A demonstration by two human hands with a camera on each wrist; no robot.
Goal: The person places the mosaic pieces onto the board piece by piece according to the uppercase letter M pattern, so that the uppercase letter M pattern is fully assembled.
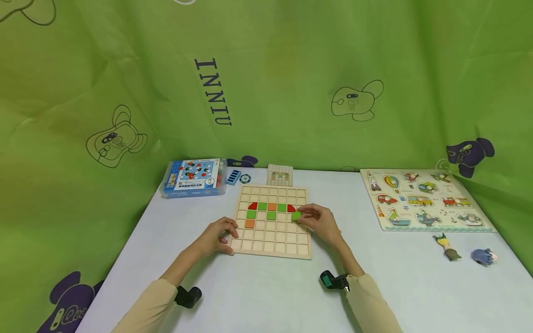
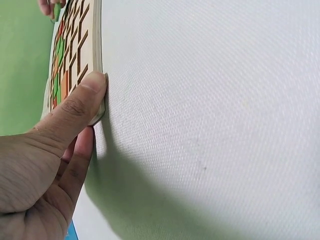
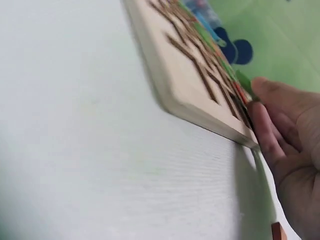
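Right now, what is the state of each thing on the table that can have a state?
wooden grid board: lying flat, partly filled with tiles
green tile: pinched by right hand over the board
left hand: gripping the board's near left corner
vehicle puzzle: all pieces seated
blue box: closed

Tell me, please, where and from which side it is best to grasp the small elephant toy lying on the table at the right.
Probably from above, pinching the two sides of its rounded body. The elephant toy lies low on the table, with bare cloth around it, apart from the other figure, so fingers can close freely.
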